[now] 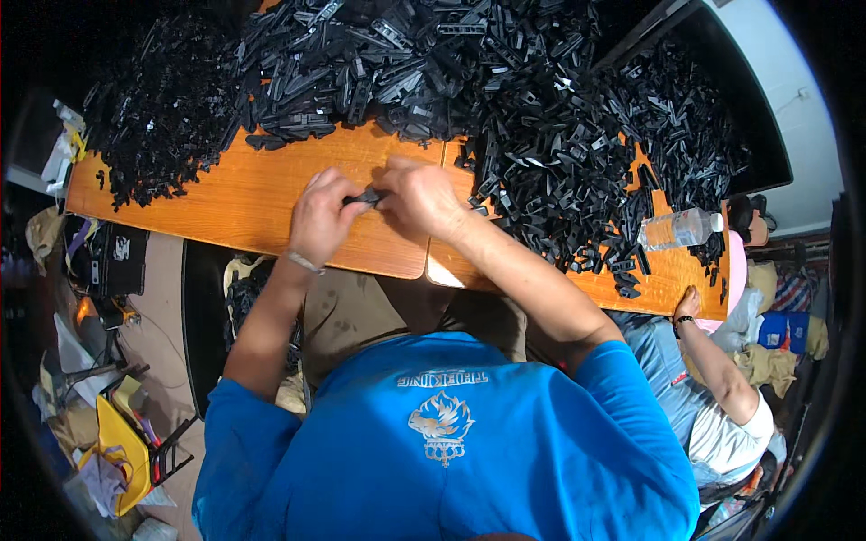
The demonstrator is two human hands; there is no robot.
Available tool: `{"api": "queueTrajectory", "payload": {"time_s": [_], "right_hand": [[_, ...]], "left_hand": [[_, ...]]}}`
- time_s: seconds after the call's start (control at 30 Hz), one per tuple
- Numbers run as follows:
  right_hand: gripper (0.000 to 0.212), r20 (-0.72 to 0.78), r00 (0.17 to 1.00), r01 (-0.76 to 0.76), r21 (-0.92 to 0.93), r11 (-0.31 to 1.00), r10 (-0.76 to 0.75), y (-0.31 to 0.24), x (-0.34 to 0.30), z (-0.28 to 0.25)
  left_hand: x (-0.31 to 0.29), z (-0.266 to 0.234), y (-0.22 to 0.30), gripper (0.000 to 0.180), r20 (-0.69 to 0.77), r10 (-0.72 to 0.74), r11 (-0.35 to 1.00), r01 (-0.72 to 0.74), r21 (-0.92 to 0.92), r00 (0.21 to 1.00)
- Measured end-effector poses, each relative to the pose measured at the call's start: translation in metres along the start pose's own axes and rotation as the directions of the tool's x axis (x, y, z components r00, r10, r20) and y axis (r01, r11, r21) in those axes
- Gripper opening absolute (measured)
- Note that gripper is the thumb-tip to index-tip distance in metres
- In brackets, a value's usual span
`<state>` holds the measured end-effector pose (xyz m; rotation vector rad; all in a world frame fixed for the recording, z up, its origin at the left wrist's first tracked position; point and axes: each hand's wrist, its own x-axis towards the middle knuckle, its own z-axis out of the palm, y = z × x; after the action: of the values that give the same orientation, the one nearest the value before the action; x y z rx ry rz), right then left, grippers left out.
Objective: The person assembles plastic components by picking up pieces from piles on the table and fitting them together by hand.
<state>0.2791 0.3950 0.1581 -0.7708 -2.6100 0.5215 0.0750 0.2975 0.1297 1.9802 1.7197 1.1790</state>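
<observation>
Between my two hands, over the bare front part of the wooden table point(244, 203), is a small black plastic part point(365, 197). My left hand point(321, 209) pinches its left end between thumb and fingers. The right end is gripped by my right hand point(419, 193), whose curled fingers cover much of it. What exact kind of part it is, I cannot make out. Beyond my hands lies a heap of long black plastic pieces point(352, 68). A second heap, of shorter black pieces point(550, 171), spreads beside my right forearm.
Tiny black parts point(167, 117) are piled at the table's left end. A clear plastic bottle point(675, 230) lies on its side at the right. Beside it, another person's hand point(688, 303) rests at the table edge. A yellow container point(122, 446) stands low at the left.
</observation>
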Motion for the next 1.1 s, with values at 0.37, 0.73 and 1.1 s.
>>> {"api": "queueTrajectory", "payload": {"time_s": [0.37, 0.73, 1.1], "right_hand": [[0.032, -0.082, 0.990, -0.122, -0.067, 0.990, 0.117, -0.010, -0.086, -0.063], [0.024, -0.005, 0.974, -0.221, -0.253, 0.942, 0.227, 0.008, -0.104, -0.061], [0.024, -0.168, 0.985, -0.078, -0.178, 0.981, 0.047, 0.007, -0.083, -0.036]], "left_hand": [[0.029, -0.093, 0.024, 0.040, 0.139, -0.053, 0.977, 0.023, 0.213, 0.989], [0.123, 0.048, 0.041, 0.036, 0.086, 0.333, 0.846, -0.338, 0.412, 0.939], [0.060, 0.039, 0.024, 0.025, -0.232, 0.173, 0.982, -0.150, 0.115, 0.957]]}}
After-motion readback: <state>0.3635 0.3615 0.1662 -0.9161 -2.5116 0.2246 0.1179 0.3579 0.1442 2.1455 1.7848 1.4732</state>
